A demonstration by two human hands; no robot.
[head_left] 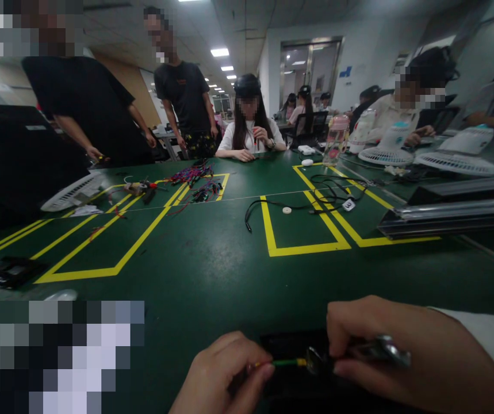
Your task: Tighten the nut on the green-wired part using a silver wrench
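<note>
At the bottom of the head view, my left hand pinches the end of a thin green and yellow wire between thumb and forefinger. My right hand is closed around a shiny metal tool, whose rounded dark end meets the yellow part of the wire. The tool's exact kind is hard to tell. Beneath both hands lies a black object, partly covered by them and dark, so its shape is unclear.
The green table carries yellow tape frames, a black cable, bundled coloured wires, metal profiles at right and white fans. A person sits opposite; two others stand at the left.
</note>
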